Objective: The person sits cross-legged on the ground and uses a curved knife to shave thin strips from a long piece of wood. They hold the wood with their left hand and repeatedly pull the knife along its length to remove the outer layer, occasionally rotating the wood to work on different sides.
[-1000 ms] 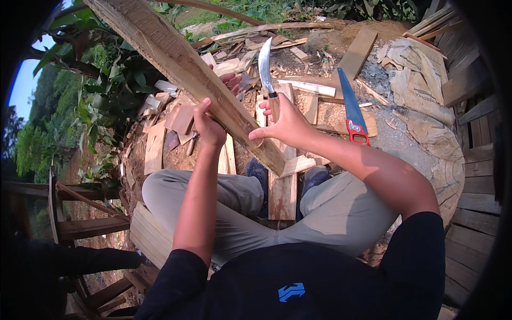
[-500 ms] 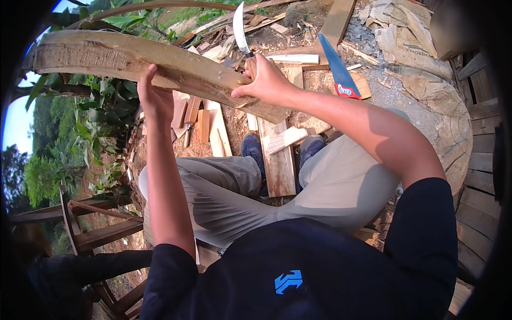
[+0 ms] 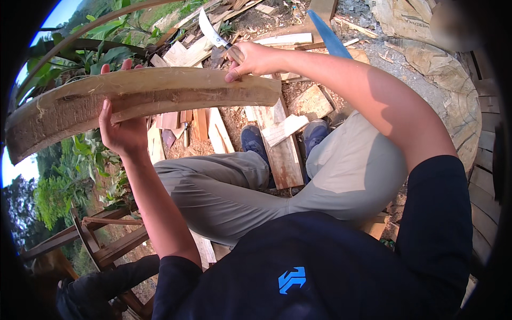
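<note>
A long, curved piece of pale wood (image 3: 176,90) is held up across the view above my legs, its near face rough and brown. My left hand (image 3: 124,125) grips it from below around its left half, thumb on the near side and fingertips showing over the far edge. In my right hand (image 3: 250,60) is the wooden handle of a knife with a curved blade (image 3: 209,29), pointing up and to the left. That hand sits at the wood's right end, its thumb by the top edge.
A blue-bladed hand saw (image 3: 329,36) lies beyond my right forearm. Between my shoes stretches a plank (image 3: 285,165) with a smaller offcut (image 3: 285,129) across it. Boards and scraps litter the ground ahead. A wooden frame (image 3: 114,248) and another person's dark-clothed limb (image 3: 125,277) are at lower left.
The curved wood has shifted left and turned, its left end now lower. My left hand has moved left with it; my right hand and the knife have moved left and slightly up.
</note>
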The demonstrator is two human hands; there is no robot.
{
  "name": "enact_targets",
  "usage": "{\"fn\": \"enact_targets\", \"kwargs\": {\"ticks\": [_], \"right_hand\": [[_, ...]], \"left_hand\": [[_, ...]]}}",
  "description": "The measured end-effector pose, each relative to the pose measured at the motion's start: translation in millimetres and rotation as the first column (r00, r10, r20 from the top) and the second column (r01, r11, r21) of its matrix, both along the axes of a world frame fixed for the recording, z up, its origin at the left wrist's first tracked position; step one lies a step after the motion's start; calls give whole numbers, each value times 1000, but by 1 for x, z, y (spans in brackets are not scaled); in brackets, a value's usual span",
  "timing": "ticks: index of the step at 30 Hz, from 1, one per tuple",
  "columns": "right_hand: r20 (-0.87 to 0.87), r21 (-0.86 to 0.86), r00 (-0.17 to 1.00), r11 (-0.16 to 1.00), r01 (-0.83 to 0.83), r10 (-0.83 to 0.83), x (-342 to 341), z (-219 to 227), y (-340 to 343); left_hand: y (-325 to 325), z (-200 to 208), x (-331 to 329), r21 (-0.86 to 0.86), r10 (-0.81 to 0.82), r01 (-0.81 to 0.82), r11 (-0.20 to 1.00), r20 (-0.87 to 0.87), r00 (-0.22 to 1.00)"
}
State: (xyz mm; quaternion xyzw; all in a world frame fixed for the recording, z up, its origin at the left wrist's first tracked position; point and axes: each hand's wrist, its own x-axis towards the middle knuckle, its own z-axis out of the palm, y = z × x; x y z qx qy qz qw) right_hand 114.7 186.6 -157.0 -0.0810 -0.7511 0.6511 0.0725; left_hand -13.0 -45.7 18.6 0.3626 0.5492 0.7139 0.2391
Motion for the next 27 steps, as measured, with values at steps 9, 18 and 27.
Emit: {"fn": "enact_targets", "kwargs": {"ticks": [9,18,27], "right_hand": [[356,98,900,967,233,-253,35,-19,-13],[318,129,842,899,418,-436,145,1,-66],[405,232,715,820,523,-570,172,-21,-125]], "left_hand": [[7,-87,21,-17,71,-69,997,153,986],[13,-71,46,225,127,-118,967,-26,992],[-9,-52,64,353,227,-170,920,-127,965]]}}
